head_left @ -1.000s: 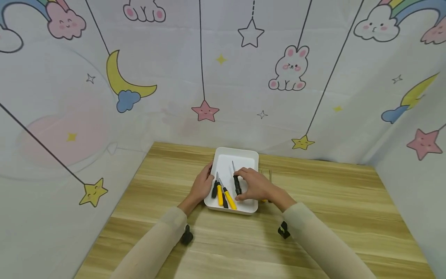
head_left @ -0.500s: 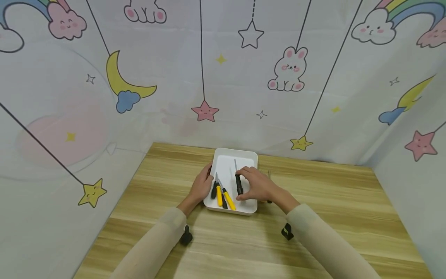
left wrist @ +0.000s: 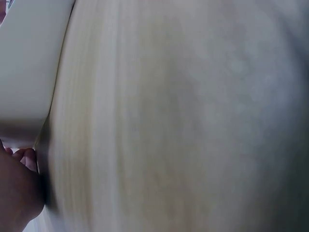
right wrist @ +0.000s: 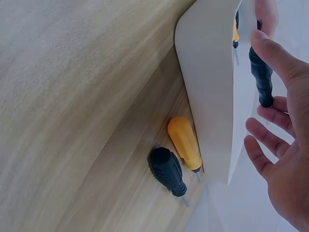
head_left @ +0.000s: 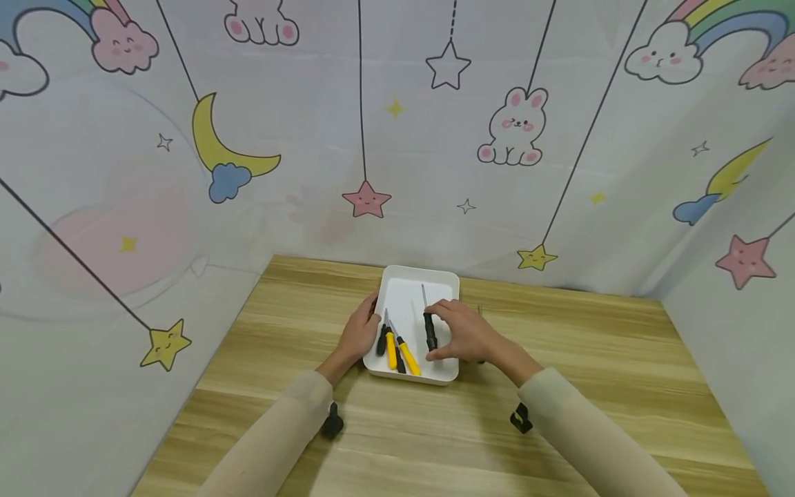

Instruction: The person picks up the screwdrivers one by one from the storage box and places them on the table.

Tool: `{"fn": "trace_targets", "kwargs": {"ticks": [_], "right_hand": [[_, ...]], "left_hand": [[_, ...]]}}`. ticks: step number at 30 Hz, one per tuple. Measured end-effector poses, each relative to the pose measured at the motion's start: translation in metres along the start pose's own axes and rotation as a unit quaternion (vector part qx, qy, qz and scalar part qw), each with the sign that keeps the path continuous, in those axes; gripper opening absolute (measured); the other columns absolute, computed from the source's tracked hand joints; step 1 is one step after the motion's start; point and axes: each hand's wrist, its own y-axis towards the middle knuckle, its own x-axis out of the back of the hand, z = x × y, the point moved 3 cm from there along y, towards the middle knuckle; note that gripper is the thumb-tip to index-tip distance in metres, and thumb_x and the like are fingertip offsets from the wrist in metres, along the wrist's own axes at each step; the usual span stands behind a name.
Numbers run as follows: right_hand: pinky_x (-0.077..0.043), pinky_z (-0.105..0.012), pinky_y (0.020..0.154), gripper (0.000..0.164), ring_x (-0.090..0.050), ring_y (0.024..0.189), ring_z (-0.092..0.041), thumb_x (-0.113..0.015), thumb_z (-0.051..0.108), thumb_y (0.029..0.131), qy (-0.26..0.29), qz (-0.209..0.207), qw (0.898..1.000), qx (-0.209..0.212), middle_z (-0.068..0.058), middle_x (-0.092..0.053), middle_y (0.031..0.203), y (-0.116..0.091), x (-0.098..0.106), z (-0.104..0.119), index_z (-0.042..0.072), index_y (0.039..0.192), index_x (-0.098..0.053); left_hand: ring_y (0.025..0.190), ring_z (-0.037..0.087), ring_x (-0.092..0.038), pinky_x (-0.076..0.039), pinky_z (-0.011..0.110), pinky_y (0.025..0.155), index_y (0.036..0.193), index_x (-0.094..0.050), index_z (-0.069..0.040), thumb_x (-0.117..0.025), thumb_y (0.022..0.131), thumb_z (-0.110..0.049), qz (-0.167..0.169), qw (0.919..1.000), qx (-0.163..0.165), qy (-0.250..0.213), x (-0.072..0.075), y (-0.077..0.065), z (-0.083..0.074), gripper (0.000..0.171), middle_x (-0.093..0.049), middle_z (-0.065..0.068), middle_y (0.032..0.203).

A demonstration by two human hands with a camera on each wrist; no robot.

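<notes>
My right hand [head_left: 466, 335] pinches a black-handled screwdriver [head_left: 430, 333] over the right half of a white tray [head_left: 404, 290], its shaft pointing away from me. In the right wrist view the thumb is near the shaft end of the black handle [right wrist: 261, 77] and fingertips are at the butt. My left hand [head_left: 360, 330] grips the tray's left side, thumb at the rim; its other fingers are mostly hidden behind the wall. Inside the tray, on the left, lie several screwdrivers with yellow handles [head_left: 408, 357] and black handles [head_left: 381, 339].
On the wooden table [head_left: 577, 373] right of the tray lie a yellow-handled screwdriver [right wrist: 185, 142] and a black-handled one [right wrist: 166, 171], close to the tray wall. A printed white cloth [head_left: 298, 124] hangs behind and at both sides of the table.
My right hand and the pinched screwdriver have shifted slightly right over the tray. The left hand and the tools lying in the tray stay in place.
</notes>
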Motion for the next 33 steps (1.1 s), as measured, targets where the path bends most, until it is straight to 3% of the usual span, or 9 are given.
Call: {"fn": "trace_targets", "kwargs": {"ticks": [10,33], "right_hand": [[-0.044,-0.056,0.115,0.093,-0.054,0.137,-0.035,-0.094,0.049,0.077,-0.014,-0.032,0.999,0.004,-0.009,-0.058,0.15,-0.009,0.006,-0.008,0.01,0.152,-0.056],[-0.041,-0.062,0.116,0.096,-0.046,0.145,-0.041,-0.091,0.054,0.078,-0.016,-0.051,0.999,-0.011,-0.018,-0.051,0.157,-0.028,0.02,-0.015,0.009,0.154,-0.054]], "left_hand": [[0.152,0.031,-0.04,-0.03,0.048,0.126,0.165,-0.034,-0.003,-0.039,0.108,-0.009,0.002,1.0,0.002,-0.008,0.0,0.0,0.0,0.057,-0.041,0.016,0.166],[0.152,0.036,-0.04,-0.031,0.052,0.125,0.164,-0.033,0.001,-0.04,0.108,-0.007,0.0,1.0,0.0,0.005,0.002,-0.003,-0.002,0.057,-0.041,0.02,0.165]]}}
